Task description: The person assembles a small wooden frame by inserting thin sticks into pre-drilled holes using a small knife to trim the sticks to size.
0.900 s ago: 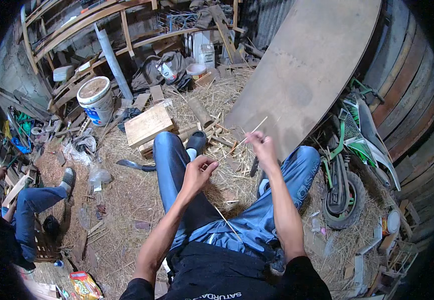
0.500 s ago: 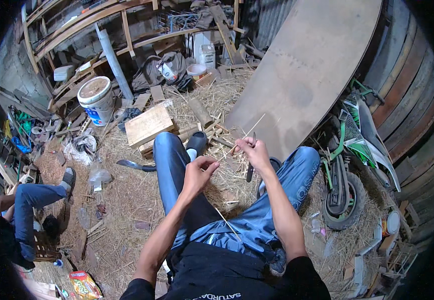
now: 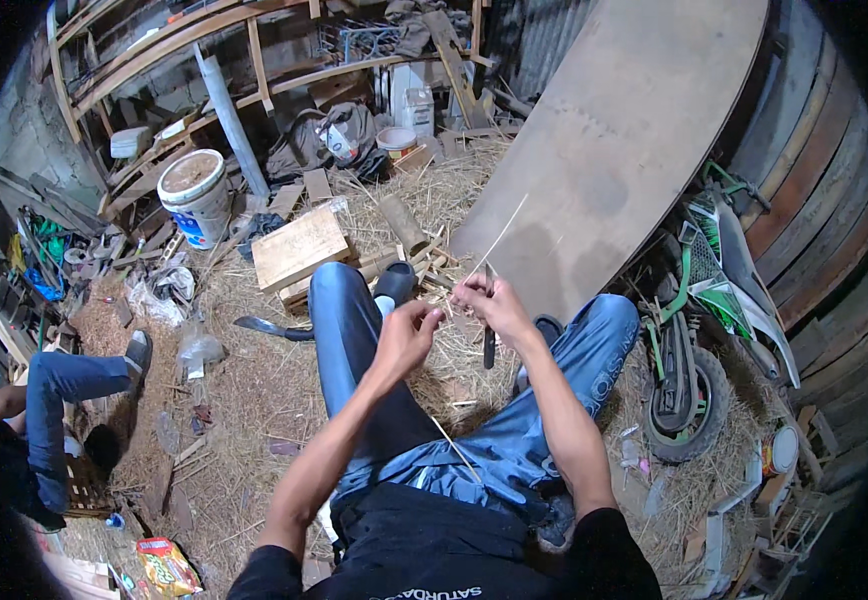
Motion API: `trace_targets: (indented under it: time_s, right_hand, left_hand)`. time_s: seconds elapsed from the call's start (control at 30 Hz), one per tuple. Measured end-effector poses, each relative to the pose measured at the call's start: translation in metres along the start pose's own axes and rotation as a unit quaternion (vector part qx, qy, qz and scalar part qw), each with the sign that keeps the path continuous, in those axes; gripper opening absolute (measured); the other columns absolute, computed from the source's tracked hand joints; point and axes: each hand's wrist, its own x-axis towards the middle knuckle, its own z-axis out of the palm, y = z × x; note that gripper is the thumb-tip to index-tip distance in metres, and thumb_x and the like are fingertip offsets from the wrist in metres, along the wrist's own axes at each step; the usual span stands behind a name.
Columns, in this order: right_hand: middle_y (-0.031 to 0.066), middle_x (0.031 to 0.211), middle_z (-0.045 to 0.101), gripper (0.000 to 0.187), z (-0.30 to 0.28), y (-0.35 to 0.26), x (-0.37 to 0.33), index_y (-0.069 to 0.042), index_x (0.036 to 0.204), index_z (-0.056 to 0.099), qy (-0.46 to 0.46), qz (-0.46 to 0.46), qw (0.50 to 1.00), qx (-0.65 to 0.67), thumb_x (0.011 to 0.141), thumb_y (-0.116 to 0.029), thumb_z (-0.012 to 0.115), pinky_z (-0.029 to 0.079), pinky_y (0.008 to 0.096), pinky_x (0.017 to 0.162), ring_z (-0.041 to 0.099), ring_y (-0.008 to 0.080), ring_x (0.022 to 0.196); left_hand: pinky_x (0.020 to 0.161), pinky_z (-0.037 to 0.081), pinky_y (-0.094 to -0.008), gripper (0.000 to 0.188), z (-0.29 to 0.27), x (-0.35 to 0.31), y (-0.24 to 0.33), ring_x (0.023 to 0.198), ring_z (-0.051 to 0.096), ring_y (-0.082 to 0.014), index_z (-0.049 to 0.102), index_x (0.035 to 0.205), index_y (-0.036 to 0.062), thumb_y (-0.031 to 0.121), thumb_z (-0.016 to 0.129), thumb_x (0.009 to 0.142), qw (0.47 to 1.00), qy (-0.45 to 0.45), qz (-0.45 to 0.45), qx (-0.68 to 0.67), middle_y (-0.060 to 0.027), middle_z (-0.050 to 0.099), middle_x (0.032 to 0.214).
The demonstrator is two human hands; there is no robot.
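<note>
My right hand (image 3: 492, 308) is closed on a knife, its dark handle (image 3: 490, 350) pointing down below the fingers and its blade rising above them. A thin pale wooden strip (image 3: 506, 233) slants up and right from the fingertips of the same hand. Just left of it, my left hand (image 3: 407, 338) has thumb and fingers pressed together near the strip's lower end. Whether they pinch that end is too small to tell. Another thin strip (image 3: 457, 450) lies across my lap on the blue trousers.
Ahead stand a wooden block (image 3: 299, 248) and a white bucket (image 3: 194, 190). A large board (image 3: 614, 130) leans at the right, beside a small green-and-white motorbike (image 3: 694, 370). A curved dark blade (image 3: 269, 329) lies left of my knee. Another person's leg (image 3: 79, 375) is at far left.
My right hand has shifted slightly left and down, and the strip now stands steeper. My left hand has moved a little right, its fingertips close to the right hand.
</note>
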Motion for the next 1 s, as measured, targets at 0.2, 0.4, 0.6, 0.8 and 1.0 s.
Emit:
trace_targets:
  time_s: [0.2, 0.4, 0.6, 0.8, 1.0]
  right_hand:
    - [0.0012, 0.071, 0.063, 0.017, -0.03, -0.002, 0.061, -0.005, 0.087, 0.064, 0.032, 0.05, 0.998, 0.012, 0.088, -0.021, 0.062, 0.034, 0.0216, 0.048, 0.043, 0.0043, 0.054]
    - [0.0018, 0.074, 0.066, 0.018, -0.059, 0.001, 0.117, -0.004, 0.088, 0.062, 0.03, 0.041, 0.981, -0.189, 0.088, -0.022, 0.059, 0.039, 0.0258, 0.059, 0.049, 0.007, 0.061]
    - [-0.0008, 0.069, 0.062, 0.022, -0.09, 0.014, 0.149, -0.006, 0.078, 0.063, -0.005, 0.087, 0.961, -0.264, 0.086, -0.026, 0.063, 0.038, 0.0277, 0.062, 0.048, 0.0082, 0.063]
    - [0.0036, 0.07, 0.066, 0.02, -0.119, 0.039, 0.172, -0.005, 0.075, 0.066, -0.055, 0.129, 0.932, -0.334, 0.082, -0.023, 0.066, 0.046, 0.0314, 0.07, 0.06, 0.0145, 0.068]
    - [0.0084, 0.072, 0.069, 0.019, -0.141, 0.095, 0.21, -0.001, 0.08, 0.066, -0.084, 0.149, 0.923, -0.345, 0.084, -0.019, 0.062, 0.049, 0.0341, 0.069, 0.065, 0.016, 0.068]
  left_hand:
    - [0.068, 0.05, -0.0411, 0.019, -0.011, 0.086, -0.012, 0.074, 0.064, -0.034, 0.067, 0.087, 0.0028, 0.02, 0.062, 0.08, 0.978, -0.047, 0.13, 0.159, -0.0191, 0.066, 0.079]
    - [0.076, 0.051, -0.0417, 0.025, -0.011, 0.174, -0.031, 0.082, 0.065, -0.0351, 0.068, 0.091, 0.0031, 0.023, 0.06, 0.078, 0.962, -0.13, 0.079, 0.226, -0.0207, 0.066, 0.085]
    - [0.082, 0.05, -0.0409, 0.029, 0.016, 0.239, -0.061, 0.093, 0.063, -0.0354, 0.068, 0.096, 0.0034, 0.018, 0.052, 0.076, 0.895, -0.272, 0.047, 0.352, -0.0199, 0.065, 0.1]
    - [0.078, 0.052, -0.0386, 0.024, 0.038, 0.294, -0.102, 0.094, 0.064, -0.0296, 0.07, 0.091, 0.0046, 0.016, 0.058, 0.073, 0.85, -0.305, -0.043, 0.427, -0.0168, 0.066, 0.099]
    - [0.075, 0.053, -0.0384, 0.022, 0.1, 0.33, -0.189, 0.09, 0.066, -0.0282, 0.067, 0.094, 0.0055, 0.016, 0.058, 0.077, 0.849, -0.281, -0.063, 0.443, -0.0151, 0.067, 0.099]
